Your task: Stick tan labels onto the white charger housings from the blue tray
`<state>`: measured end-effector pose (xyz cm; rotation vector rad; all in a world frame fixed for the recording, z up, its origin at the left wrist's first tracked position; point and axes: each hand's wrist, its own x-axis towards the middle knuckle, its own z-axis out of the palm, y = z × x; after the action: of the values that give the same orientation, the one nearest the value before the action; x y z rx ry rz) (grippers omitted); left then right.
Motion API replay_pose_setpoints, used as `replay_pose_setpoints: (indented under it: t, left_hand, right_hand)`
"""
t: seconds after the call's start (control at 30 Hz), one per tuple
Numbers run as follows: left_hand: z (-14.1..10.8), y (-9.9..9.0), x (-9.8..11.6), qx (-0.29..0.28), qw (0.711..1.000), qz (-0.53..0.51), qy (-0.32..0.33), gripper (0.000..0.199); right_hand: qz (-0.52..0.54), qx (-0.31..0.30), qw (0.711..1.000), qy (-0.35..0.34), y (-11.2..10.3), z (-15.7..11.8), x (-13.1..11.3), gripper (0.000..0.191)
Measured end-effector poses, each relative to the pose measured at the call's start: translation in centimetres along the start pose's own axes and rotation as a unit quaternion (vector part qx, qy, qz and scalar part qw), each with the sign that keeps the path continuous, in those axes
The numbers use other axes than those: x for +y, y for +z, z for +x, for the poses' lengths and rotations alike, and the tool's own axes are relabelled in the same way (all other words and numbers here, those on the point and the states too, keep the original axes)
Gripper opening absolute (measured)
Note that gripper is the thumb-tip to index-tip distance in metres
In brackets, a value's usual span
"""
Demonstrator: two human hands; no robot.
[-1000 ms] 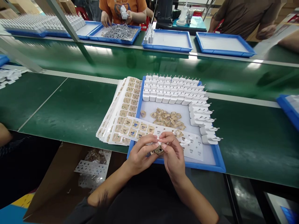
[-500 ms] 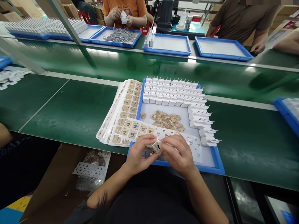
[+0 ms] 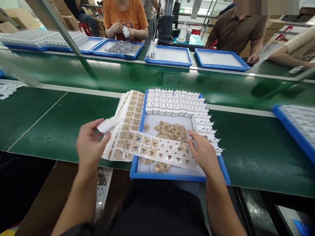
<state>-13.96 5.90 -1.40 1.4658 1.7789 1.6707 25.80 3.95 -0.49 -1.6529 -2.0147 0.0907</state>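
Note:
My left hand [image 3: 91, 141] holds a white plug adapter [image 3: 107, 125], slightly blurred, left of the stacked sticker sheets [image 3: 129, 119]. Over the right part of the blue-rimmed tray [image 3: 167, 177] is my right hand [image 3: 202, 149], fingers apart, beside a pile of tan pieces [image 3: 172, 131]. A partly peeled sticker sheet [image 3: 169, 152] lies across the tray's front, with tan stickers at its left end. Rows of white plugs [image 3: 172, 101] with metal pins stand along the tray's back and right side.
Beyond the green conveyor [image 3: 137, 77] are more blue trays [image 3: 169, 63] and people seated. Another tray of plugs [image 3: 299, 121] is at the right. A slanted metal post [image 3: 60, 28] rises at the left. Below the bench edge is an open box [image 3: 61, 196].
My hands have moved apart. The left went leftward with the white plug; the right let go of it and moved right. The view has shifted a little.

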Motion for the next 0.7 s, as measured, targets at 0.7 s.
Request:
replay_pose_setpoints:
  t: [0.7]
  left_hand:
    - [10.9,-2.7,-3.7,-0.041,0.958,0.281,0.026,0.049]
  right_hand:
    - [-0.016,-0.019,0.999,0.021,0.7,-0.2,-1.0,0.033]
